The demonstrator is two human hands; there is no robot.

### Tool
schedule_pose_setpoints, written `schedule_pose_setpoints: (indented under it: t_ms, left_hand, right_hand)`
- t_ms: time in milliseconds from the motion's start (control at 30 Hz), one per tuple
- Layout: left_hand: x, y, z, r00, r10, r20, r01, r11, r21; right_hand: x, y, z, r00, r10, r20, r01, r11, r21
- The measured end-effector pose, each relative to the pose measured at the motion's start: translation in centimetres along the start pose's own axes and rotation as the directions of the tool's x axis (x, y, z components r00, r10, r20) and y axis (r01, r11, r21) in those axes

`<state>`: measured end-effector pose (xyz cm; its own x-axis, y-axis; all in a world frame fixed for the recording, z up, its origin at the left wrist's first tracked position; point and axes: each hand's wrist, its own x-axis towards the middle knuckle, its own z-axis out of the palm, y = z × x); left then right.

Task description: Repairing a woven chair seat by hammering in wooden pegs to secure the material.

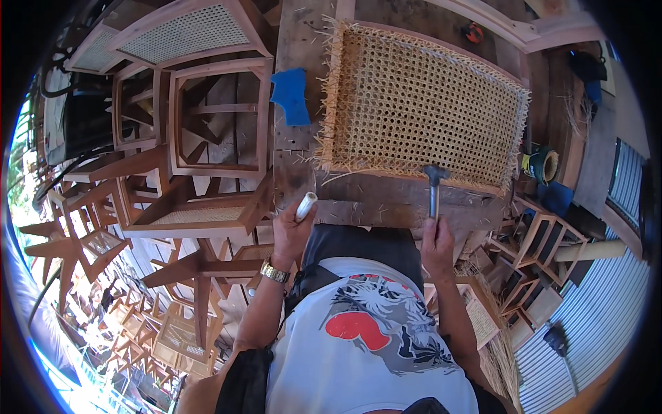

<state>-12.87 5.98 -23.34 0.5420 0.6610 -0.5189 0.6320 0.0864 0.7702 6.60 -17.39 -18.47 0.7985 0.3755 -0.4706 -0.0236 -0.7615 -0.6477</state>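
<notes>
Clearly the left hand (291, 231) is closing its grip fully around a short pale rod (305, 205), which looks light and stiff, its free end poking up beyond the fingers. Rightward, the right hand (437, 246) is wrapping snugly round the low end of a hammer (434, 185); its heavy head is resting above the grip, on the near edge of the cane-woven frame (414, 103) lying on the bench (296, 165).

no packages, labels, signs or screens anywhere on the cluttered workbench
</notes>
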Motion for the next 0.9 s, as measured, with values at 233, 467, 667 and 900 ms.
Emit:
schedule_pose_setpoints:
  t_ms: [233, 467, 667, 900]
  left_hand:
    - [0.5, -1.4, -0.7, 0.998, -0.041, -0.055, 0.038, 0.997, -0.063]
    - [-0.3, 0.9, -2.0, 0.983, -0.149, -0.109, 0.116, 0.957, -0.265]
    - [-1.6, 3.8, -1.3, 0.973, -0.018, -0.229, -0.073, 0.921, -0.383]
    - [-1.8, 12.1, 6.1, 0.936, 0.039, -0.351, -0.207, 0.866, -0.456]
  right_hand:
    - [-1.3, 4.1, -3.3, 0.899, -0.334, 0.282, 0.422, 0.830, -0.364]
    - [1.8, 10.8, 2.5, 0.843, -0.484, 0.234, 0.522, 0.633, -0.571]
    - [2.4, 11.9, -0.6, 0.852, -0.517, 0.078, 0.512, 0.793, -0.331]
    - [13.8, 12.3, -16.2, 0.837, -0.309, -0.452, 0.251, 0.950, -0.186]
